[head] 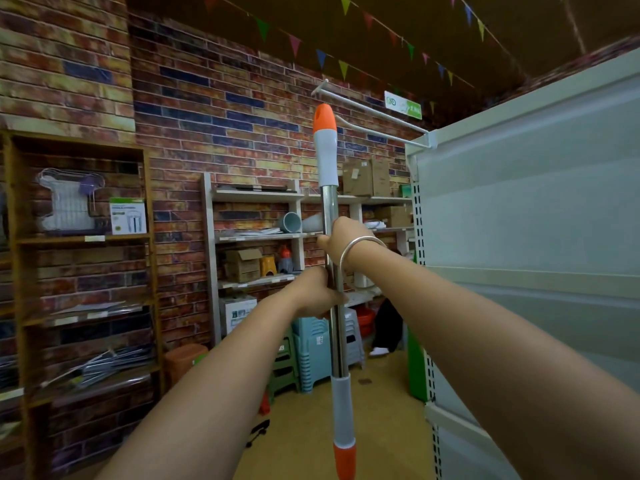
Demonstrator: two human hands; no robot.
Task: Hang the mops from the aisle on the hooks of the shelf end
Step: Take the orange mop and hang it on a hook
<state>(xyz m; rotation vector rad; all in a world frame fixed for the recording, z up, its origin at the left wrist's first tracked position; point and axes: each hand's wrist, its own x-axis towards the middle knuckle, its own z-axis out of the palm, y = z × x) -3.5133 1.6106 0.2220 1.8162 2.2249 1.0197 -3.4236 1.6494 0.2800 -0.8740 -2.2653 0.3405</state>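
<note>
The mop [334, 271] head is cut off by the bottom edge.

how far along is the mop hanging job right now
Done: nothing visibly. Both hooks at the shelf end are bare. In hand: one mop, upright, gripped on its steel pole by the left hand below and the right hand above, its orange cap near the hooks. Left: hooking it; other mops aren't in view.

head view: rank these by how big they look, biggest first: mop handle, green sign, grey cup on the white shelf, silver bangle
1. mop handle, by far the longest
2. silver bangle, though it is nearer the camera, so unsure
3. green sign
4. grey cup
</note>
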